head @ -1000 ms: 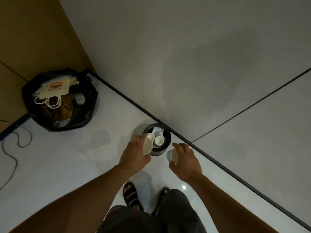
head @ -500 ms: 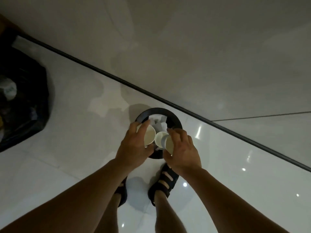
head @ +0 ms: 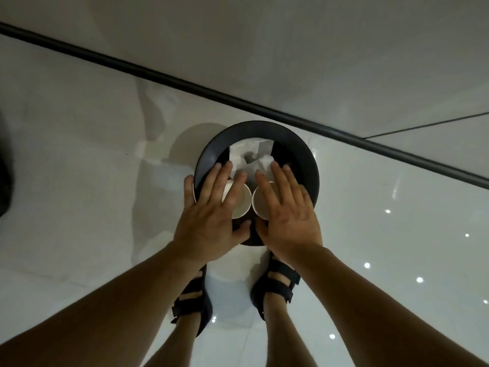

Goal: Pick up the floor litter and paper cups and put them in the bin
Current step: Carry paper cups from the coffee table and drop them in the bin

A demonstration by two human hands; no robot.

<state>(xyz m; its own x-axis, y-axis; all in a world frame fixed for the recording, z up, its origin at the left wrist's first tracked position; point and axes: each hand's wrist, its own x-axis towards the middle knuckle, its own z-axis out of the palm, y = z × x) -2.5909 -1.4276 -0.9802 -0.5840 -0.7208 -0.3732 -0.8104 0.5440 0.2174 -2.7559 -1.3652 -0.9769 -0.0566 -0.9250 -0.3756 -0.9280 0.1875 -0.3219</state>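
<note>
While the left hand and the right hand were spread palms down, side by side, they covered the near half of the round black bin that stood on the glossy white tiled floor. Both hands had their fingers stretched straight and gripped nothing. The thumbs pointed toward each other and almost met over the bin's near rim. Under the left hand's first fingers sat a white paper cup, mouth up inside the bin. Just beside it, under the right hand's forefinger, sat a second paper cup, also mouth up. Whether the palms actually pressed on the cup rims or only hung over them could not be told. The left hand's little finger lay outside the bin's left edge, while the right hand's fingers all lay within the rim. Beyond the fingertips, in the far part of the bin, crumpled white paper filled the space. Farther still from the hands, a black skirting strip ran slantwise between the floor and a pale grey wall. Below the wrists, nearer the person, two feet in dark strapped sandals stood on the tiles close to the bin, one under each forearm. Far off to the left of the left hand, a dark shape showed at the frame's edge, too cut off to identify.
</note>
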